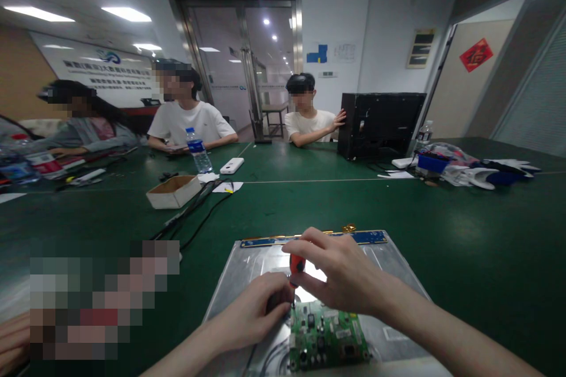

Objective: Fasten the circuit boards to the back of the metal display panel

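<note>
1 dark character is borne by the red diamond-shaped paper point(476, 55) on the pale door point(490, 88); the writing on the long white wall sign point(108, 69) is blurred. The small white label point(395, 334) on the broad silver metal panel point(239, 280) cannot be read. The panel is laid on the green tabletop point(469, 241), its far edge lined by a narrow blue circuit strip point(371, 238); green surface is seen past its right edge. The red-and-black screwdriver point(297, 263) is held nearly upright in a narrow pinch of the right hand point(340, 265), its tip set at the upper-left corner of the green circuit board point(325, 336) on the panel. The left hand point(260, 306) is curled beside the shaft; whether the shaft is pinched cannot be told.
</note>
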A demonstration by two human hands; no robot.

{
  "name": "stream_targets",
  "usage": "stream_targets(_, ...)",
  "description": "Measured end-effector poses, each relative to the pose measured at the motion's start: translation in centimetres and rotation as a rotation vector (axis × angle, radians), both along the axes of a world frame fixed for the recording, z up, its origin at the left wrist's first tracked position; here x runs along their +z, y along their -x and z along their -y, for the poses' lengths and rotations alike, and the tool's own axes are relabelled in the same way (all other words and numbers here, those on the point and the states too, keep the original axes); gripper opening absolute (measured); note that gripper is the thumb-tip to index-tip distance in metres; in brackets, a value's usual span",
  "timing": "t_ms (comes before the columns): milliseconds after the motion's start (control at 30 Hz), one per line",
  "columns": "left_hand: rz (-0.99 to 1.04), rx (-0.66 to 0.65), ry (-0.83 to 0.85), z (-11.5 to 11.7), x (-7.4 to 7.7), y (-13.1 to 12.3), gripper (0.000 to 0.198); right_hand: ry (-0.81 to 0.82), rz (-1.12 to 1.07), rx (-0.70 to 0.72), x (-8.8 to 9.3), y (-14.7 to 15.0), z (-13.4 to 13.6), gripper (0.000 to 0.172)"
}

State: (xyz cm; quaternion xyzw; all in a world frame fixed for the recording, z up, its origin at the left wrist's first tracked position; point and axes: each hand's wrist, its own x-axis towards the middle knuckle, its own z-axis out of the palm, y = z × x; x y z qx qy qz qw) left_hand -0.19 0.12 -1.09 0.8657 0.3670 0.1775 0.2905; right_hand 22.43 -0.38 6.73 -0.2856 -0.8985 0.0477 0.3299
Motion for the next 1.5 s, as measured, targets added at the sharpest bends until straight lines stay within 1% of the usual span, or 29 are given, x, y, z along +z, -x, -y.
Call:
stream_targets(67, 0.001, 0.005, -0.008, 0.1, 0.1, -0.1, 0.008, -0.002, 0.007, -0.004, 0.0, 0.0, 0.0, 0.025)
stream_targets(133, 0.005, 0.013, -0.009, 0.1, 0.2, -0.1, 0.008, 0.005, 0.008, 0.003, 0.1, -0.1, 0.0, 0.028)
stream_targets(300, 0.019, -0.014, 0.032, 0.1, 0.0, 0.0, 0.007, 0.045, -0.012, 0.052, 0.5, -0.2, 0.3, 0.048)
stream_targets(367, 0.011, -0.018, 0.042, 0.0, 0.0, 0.0, 0.007, 0.04, -0.015, 0.049, 0.6, -0.2, 0.4, 0.051)
stream_targets(533, 0.0, -0.015, 0.009, 0.0, 0.2, -0.1, 0.008, 0.014, -0.006, 0.007, 0.7, -0.1, 0.2, 0.045)
stream_targets(800, 0.013, 0.0, -0.029, 0.1, 0.6, -0.2, 0.008, -0.013, 0.032, -0.03, 0.2, -0.2, -0.1, 0.026)
stream_targets(933, 0.015, 0.008, -0.016, 0.2, 0.4, -0.2, 0.008, 0.002, 0.031, -0.021, 0.2, -0.3, -0.1, 0.028)
stream_targets(1100, 0.025, -0.017, 0.024, 0.1, 0.1, -0.1, 0.008, 0.051, -0.019, 0.043, 0.9, -0.3, 0.2, 0.044)
stream_targets(1167, 0.023, -0.021, 0.024, 0.0, 0.1, -0.1, 0.009, 0.047, -0.018, 0.046, 1.0, -0.3, 0.2, 0.046)
stream_targets(1367, -0.004, -0.004, 0.03, 0.1, 0.4, -0.1, 0.009, -0.015, -0.001, -0.007, 0.7, -0.2, 0.0, 0.041)
stream_targets(1433, -0.018, 0.011, 0.023, 0.1, 0.4, -0.1, 0.008, -0.031, 0.011, -0.02, 0.5, -0.2, -0.1, 0.035)
stream_targets(1500, -0.024, 0.018, 0.015, 0.1, 0.3, -0.1, 0.008, -0.053, 0.036, -0.03, 0.4, -0.2, -0.2, 0.023)
